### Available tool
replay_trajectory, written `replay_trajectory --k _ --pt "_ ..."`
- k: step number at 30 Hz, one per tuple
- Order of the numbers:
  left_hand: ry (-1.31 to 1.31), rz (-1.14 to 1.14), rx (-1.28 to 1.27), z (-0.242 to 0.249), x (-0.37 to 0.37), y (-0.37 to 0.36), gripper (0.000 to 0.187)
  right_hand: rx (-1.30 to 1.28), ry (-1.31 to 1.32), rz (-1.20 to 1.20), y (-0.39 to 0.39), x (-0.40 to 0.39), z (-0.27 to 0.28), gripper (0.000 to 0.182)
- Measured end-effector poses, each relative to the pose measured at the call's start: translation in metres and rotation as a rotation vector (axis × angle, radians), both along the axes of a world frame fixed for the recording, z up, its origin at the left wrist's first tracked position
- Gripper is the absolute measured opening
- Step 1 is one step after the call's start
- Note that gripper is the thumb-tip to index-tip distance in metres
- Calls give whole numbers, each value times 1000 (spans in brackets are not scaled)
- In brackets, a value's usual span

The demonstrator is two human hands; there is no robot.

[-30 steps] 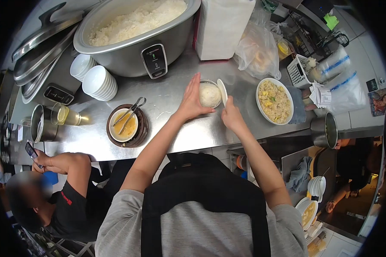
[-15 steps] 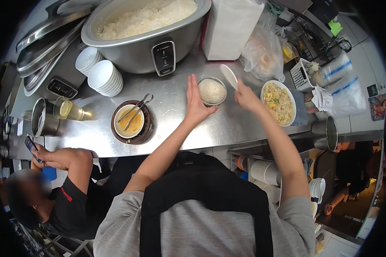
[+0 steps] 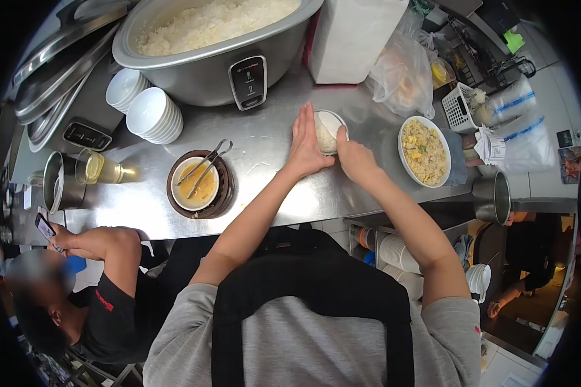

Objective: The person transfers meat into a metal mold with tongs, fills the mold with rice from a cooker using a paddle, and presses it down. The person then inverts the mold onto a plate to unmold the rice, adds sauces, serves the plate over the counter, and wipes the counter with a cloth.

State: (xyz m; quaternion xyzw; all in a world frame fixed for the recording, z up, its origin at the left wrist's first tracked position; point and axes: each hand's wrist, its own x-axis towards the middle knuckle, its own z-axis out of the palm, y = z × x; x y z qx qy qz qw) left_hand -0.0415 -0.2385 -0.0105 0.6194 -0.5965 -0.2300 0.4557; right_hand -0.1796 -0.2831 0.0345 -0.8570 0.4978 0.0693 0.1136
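A small bowl of white rice [image 3: 325, 137] stands on the steel counter [image 3: 271, 193] in front of me. My left hand [image 3: 306, 147] cups its left side, fingers straight and pressed against the rim. My right hand [image 3: 354, 158] holds a white rice paddle [image 3: 333, 121] flat on top of the rice. The big rice cooker [image 3: 206, 45], full of white rice, sits just beyond the bowl to the left.
A plate of fried rice [image 3: 423, 150] lies to the right. A bowl of yellow sauce with tongs [image 3: 198, 184] and stacked white bowls [image 3: 152, 115] are at left. Another person [image 3: 77, 290] holds a phone at lower left. Bags and a white basket [image 3: 458, 106] crowd the back right.
My right hand raised the paddle away from the bowl, then brought it down onto the rice. My left hand stayed against the bowl.
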Motion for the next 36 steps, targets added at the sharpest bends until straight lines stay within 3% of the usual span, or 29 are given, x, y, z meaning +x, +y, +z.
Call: replay_trajectory --k 3,5,9,11,13,17,19,21,23,24,26,27,28,29,31,32,34,36 --pt "120 -55 -14 4 10 0 125 98 -56 73 -15 -7 16 59" --pt "248 -91 36 4 14 2 128 -64 -113 114 -7 -10 34 64" --pt "302 -106 3 -2 16 0 126 -136 231 155 17 6 16 77" --pt "346 -137 1 -5 17 1 123 -165 224 143 10 3 5 79" --pt "383 -145 -19 -8 21 4 122 -189 75 281 -6 -8 4 79" --pt "374 -92 -3 -2 33 14 119 -238 -53 307 -3 -5 27 74" --pt "364 -60 3 -1 39 27 116 -225 264 292 19 2 16 75" --pt "366 2 3 0 34 46 113 -191 233 297 16 1 16 77" --pt "364 -30 -19 3 33 79 106 -171 173 368 4 -5 18 79" --pt "350 -17 28 6 31 97 99 -89 64 383 -9 -7 25 72" --pt "357 40 22 8 31 137 64 3 -37 492 -18 9 48 65" --pt "394 51 9 8 30 160 52 53 -231 496 -16 17 63 48" --pt "372 143 15 -1 28 185 41 113 -419 486 -16 24 78 34" --pt "346 218 14 -12 27 208 32 106 -419 541 -16 36 94 34" --pt "612 459 39 -24 11 260 32 -105 -695 849 -10 70 126 20" --pt "596 569 -10 -27 1 286 33 -98 -848 856 -13 88 144 23" --pt "570 717 -74 -29 -17 327 34 -411 -867 835 -37 127 171 21" --pt "606 1013 1 -28 -50 366 36 -650 -948 921 -87 174 179 20"
